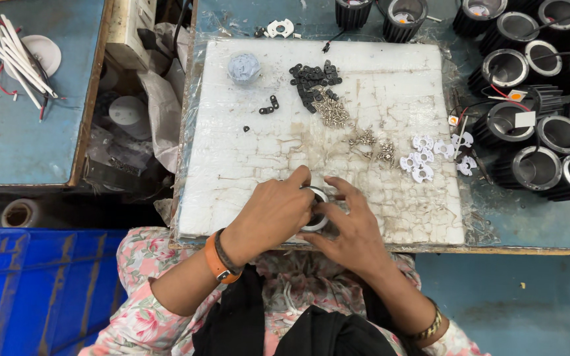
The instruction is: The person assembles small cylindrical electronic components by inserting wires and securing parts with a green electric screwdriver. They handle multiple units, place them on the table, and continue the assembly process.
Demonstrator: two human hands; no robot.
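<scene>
My left hand (273, 214) and my right hand (351, 227) meet near the front edge of a white foam board (245, 165). Both close around a round lamp housing (316, 209) with a silver rim; most of it is hidden by my fingers. An orange band sits on my left wrist, a gold bangle on my right. Farther back on the board lie a pile of small black brackets (311, 78), a heap of screws (332, 109) and several white plastic rings (420, 161).
Many black finned lamp housings (536, 99) with silver rims crowd the right side of the table. A round grey cap (243, 67) lies at the board's back. A blue crate (34, 290) stands at lower left; white tubes (18, 56) lie on the left bench.
</scene>
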